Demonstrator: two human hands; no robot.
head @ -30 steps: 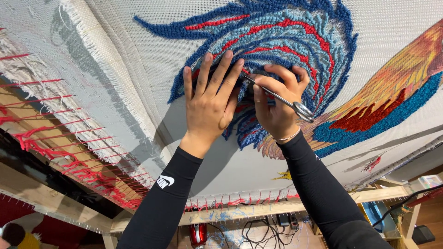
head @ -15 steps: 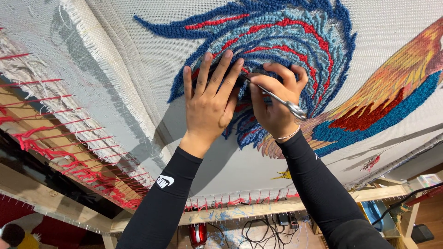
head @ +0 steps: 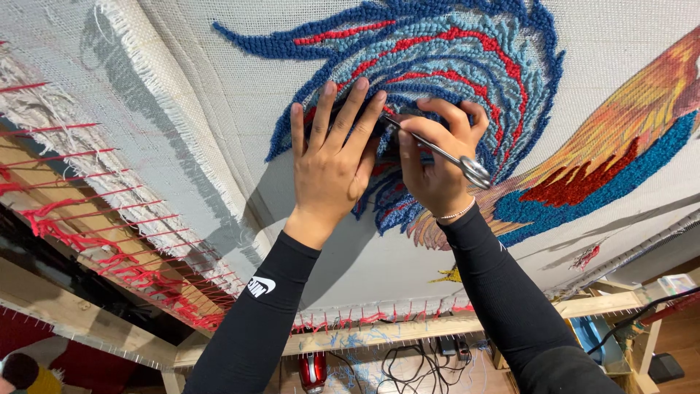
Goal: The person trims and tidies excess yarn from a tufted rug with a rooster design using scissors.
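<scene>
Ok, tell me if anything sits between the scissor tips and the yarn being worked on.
Nothing visible does. The right hand holds the metal scissors with their tips right at the blue and red tufted yarn. The left hand lies flat on the cloth beside the tips, its fingertips close to the blades but not across them.

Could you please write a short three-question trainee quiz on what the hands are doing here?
1. True or false: the left hand lies flat, fingers spread, on the cream woven backing cloth.
2. Which hand holds the slim silver metal scissors?
3. The scissor tips meet the yarn of which part? A) blue and red tufted swirl B) orange tufted patch C) red lacing cord

Key: 1 true; 2 the right hand; 3 A.
</scene>
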